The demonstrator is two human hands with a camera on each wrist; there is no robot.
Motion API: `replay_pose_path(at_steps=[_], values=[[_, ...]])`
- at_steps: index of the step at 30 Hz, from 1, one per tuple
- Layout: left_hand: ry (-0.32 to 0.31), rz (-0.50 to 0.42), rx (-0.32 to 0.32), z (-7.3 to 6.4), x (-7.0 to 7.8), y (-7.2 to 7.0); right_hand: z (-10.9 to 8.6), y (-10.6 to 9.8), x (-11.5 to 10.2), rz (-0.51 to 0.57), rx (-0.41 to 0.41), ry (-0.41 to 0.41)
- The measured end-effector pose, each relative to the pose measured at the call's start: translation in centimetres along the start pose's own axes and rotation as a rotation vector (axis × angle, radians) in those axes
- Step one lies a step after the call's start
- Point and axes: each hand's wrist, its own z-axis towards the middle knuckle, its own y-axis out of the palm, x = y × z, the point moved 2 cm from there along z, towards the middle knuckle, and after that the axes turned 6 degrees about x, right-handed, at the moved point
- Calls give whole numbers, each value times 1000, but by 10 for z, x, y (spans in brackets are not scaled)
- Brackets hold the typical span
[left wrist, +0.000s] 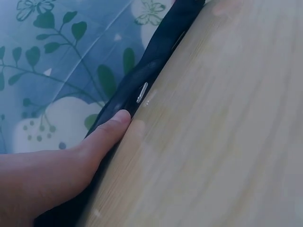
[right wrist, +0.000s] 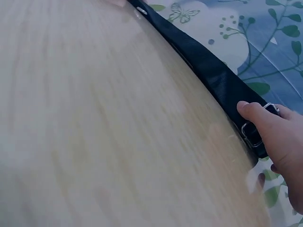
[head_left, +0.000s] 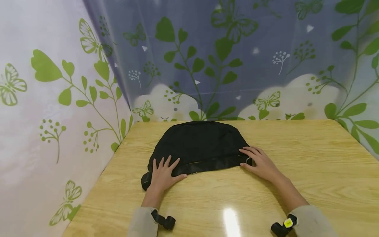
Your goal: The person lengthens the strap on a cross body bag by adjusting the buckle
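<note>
A black half-moon-shaped fabric bag (head_left: 198, 140) lies flat on the wooden table, with its strap (head_left: 213, 163) running along the near edge. My left hand (head_left: 164, 176) rests with spread fingers on the bag's near left corner. In the left wrist view, the left thumb (left wrist: 111, 130) lies against the dark edge, close to a small metal piece (left wrist: 142, 92). At the right end, my right hand (head_left: 262, 164) touches the bag with extended fingers. Its thumb (right wrist: 253, 111) lies on the strap beside a metal buckle (right wrist: 251, 135) in the right wrist view.
The light wooden table (head_left: 201, 200) extends in front of the bag and to both sides. Behind it hangs a blue curtain (head_left: 189, 49) printed with leaves and butterflies. A pale printed curtain (head_left: 59, 108) stands along the left edge.
</note>
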Motion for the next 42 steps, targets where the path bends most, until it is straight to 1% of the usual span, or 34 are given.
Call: replay_pose_path(at_steps=[5, 12, 19, 24, 30, 36, 42], values=[[20, -31, -23, 10, 5, 5, -10, -5, 6, 7, 29, 28], [57, -53, -20, 23, 14, 12, -23, -12, 16, 10, 65, 46], [67, -97, -42, 37, 27, 18, -32, -21, 25, 5, 102, 48], [86, -109, -47, 47, 38, 23, -41, -28, 31, 7, 105, 78], [129, -116, -47, 55, 50, 27, -54, -36, 37, 6, 124, 101], [133, -116, -50, 60, 61, 29, -60, -43, 41, 7, 128, 123], [137, -114, -57, 62, 71, 28, -66, -52, 42, 23, 107, 155]])
